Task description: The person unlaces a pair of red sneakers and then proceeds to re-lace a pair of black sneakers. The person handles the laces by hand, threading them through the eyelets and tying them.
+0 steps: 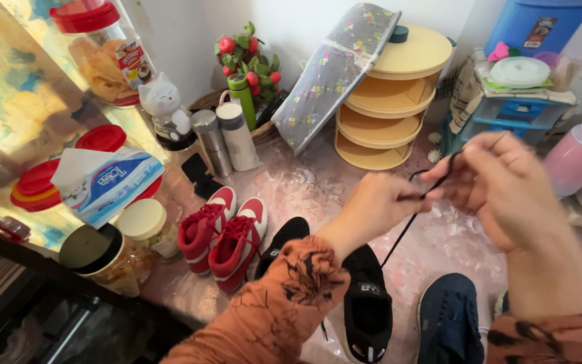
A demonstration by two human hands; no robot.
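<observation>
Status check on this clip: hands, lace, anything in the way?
Left hand and right hand both pinch the black shoelace, raised above the black shoe. Nothing blocking.

bare floor (318, 182) ahead open; red shoes (220, 236), flasks (227, 138) crowding left

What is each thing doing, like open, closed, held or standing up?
Black lace: held taut between both hands.
Left hand: fingers pinched on the lace.
Right hand: fingers pinched on the lace's upper end.
Black shoe: flat on the table, lace running up from it.
Red shoes: side by side, laced.
Two flasks: upright, capped.
Tissue box: open, tissue sticking out.
</observation>
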